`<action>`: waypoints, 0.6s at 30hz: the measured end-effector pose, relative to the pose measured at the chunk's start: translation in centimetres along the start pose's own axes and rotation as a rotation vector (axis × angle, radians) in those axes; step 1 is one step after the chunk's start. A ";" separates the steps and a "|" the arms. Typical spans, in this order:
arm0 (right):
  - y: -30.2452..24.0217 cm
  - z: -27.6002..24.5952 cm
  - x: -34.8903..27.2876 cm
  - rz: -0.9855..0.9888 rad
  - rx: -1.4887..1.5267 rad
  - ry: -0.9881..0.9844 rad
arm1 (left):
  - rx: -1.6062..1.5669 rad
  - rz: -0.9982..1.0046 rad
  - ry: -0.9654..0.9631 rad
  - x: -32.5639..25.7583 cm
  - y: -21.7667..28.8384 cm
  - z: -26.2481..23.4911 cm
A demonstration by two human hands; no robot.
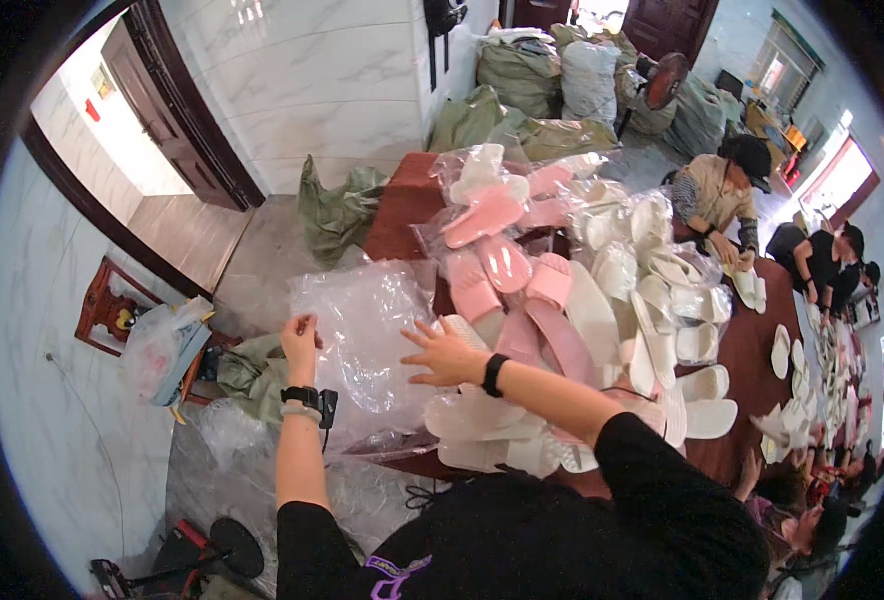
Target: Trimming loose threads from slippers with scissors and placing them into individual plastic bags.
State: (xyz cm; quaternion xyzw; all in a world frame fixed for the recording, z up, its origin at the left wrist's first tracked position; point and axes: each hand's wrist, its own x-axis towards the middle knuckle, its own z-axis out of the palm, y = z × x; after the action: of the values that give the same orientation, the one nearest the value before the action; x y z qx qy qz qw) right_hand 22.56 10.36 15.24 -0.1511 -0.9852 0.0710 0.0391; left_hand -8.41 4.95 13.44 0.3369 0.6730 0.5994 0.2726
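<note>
A stack of clear plastic bags (362, 300) lies at the left end of a table with a reddish-brown cover (402, 205). At the stack's left edge my left hand (302, 342) is closed, its fingers pinching a clear plastic bag. My right hand (446, 357) is spread over the stack's right side, palm down, holding nothing. Right beside it is a big pile of slippers: pink slippers (506, 263), several of them in clear bags, and white slippers (590, 310). Further white slippers (482, 418) lie near my body, below my right forearm.
Across the table to the right, a person (722, 190) in a dark cap handles light slippers. Several other people sit along the right. Full sacks (519, 75) and a fan (665, 82) stand at the back. A wooden chair (112, 315) holding plastic-wrapped items is at the left.
</note>
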 end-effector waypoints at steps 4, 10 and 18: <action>-4.3 5.8 7.4 0.002 0.051 -0.176 | 0.443 0.031 0.308 1.4 -9.3 -8.9; 0.0 8.6 7.7 0.232 0.046 -0.416 | 1.128 0.540 -0.142 -4.1 -3.1 4.0; 6.3 3.0 7.5 0.133 0.589 -0.036 | 1.276 -0.048 -0.709 -4.6 -7.2 4.8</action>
State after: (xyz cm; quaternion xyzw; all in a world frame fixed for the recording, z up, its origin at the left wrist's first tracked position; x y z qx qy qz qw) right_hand 16.97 18.16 11.72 -0.1961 -0.9106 0.3589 0.0593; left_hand -2.76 3.92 5.55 0.5894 0.7696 -0.0608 0.2379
